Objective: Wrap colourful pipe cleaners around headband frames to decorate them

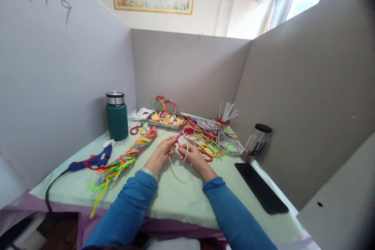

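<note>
Both hands meet over the middle of the table around a thin whitish headband hoop (176, 164). A pink pipe cleaner (179, 135) lies along the hoop's upper part. My left hand (164, 149) is closed, pinching the pink pipe cleaner against the hoop at its fingertips. My right hand (191, 155) is closed on the hoop's right side, with some pink showing by its fingers. Exactly where the pipe cleaner winds is partly hidden by the fingers. Just right of my right hand lie scissors with yellow and red handles (208, 151).
A bundle of colourful pipe cleaners (133, 152) and a blue glue gun (93, 160) lie left, near a green bottle (117, 121). Behind are a metal tray (174, 126) and grey hoops (231, 144). A black phone-like slab (260, 187) and a clear jar (259, 140) stand right.
</note>
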### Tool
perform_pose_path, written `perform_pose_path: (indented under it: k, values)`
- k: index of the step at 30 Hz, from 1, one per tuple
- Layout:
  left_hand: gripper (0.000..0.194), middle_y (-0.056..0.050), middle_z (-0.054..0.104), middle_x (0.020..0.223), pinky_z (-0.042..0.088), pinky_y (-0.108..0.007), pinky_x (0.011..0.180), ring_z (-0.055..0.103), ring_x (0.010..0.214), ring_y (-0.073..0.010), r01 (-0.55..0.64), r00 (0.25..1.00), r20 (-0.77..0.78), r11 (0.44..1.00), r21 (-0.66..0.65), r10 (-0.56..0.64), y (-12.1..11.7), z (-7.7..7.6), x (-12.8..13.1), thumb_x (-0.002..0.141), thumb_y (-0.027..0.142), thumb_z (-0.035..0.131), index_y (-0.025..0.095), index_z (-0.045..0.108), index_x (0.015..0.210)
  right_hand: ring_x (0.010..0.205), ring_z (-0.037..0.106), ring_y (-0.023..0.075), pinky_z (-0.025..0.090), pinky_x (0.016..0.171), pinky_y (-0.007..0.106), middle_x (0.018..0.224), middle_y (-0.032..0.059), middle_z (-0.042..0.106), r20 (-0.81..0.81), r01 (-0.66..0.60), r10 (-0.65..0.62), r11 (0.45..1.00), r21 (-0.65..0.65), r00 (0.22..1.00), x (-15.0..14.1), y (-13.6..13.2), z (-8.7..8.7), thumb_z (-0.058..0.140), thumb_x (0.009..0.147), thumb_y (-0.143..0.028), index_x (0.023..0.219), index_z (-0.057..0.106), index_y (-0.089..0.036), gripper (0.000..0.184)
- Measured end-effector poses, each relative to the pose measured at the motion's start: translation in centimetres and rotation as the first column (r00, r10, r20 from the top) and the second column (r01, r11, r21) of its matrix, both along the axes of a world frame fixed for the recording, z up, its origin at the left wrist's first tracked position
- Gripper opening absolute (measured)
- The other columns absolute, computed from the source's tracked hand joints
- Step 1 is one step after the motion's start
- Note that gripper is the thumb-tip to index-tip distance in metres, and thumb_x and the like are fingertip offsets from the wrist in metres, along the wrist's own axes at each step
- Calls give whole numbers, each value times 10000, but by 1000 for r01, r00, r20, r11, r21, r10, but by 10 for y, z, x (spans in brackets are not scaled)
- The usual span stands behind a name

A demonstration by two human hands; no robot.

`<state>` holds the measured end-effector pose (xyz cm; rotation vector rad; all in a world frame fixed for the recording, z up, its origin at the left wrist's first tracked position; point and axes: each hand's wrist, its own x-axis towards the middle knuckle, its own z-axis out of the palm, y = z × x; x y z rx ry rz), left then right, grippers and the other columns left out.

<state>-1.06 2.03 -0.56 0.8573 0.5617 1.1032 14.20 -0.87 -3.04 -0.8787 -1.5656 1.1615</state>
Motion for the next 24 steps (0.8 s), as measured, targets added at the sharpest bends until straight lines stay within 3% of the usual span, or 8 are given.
perform_pose_path:
  k: [4,13,17,24]
  values:
    - [358,101,396,532,62,-158,322,186,323,19,-48,997,-54,999,18,49,0,-1,1,609,310,777,148,519,798,501,480,105,357,492,228,613,-4,586,4,84,-84,995,48,996,0,4,-1,602,746,-383,760,582,-168,217]
    - [334,107,310,443,122,-182,340,218,349,-11,-124,930,-323,978,167,173,-5,-4,8,585,339,769,144,525,706,582,523,138,404,573,259,625,-3,574,10,219,-225,957,189,974,2,9,-3,589,732,-348,749,581,-172,177]
    - [337,100,317,452,154,-185,350,238,364,-15,-114,932,-325,981,154,159,-5,-4,9,585,345,765,150,501,664,610,519,143,406,599,264,642,3,570,12,237,-248,940,246,969,3,10,-4,577,747,-351,717,583,-175,179]
    - [342,113,292,459,123,-182,350,203,358,-8,-79,962,-255,993,91,100,0,-7,6,581,306,778,154,492,689,622,508,136,403,602,263,685,3,570,-46,241,-236,947,214,971,1,10,-4,613,718,-341,759,585,-168,180]
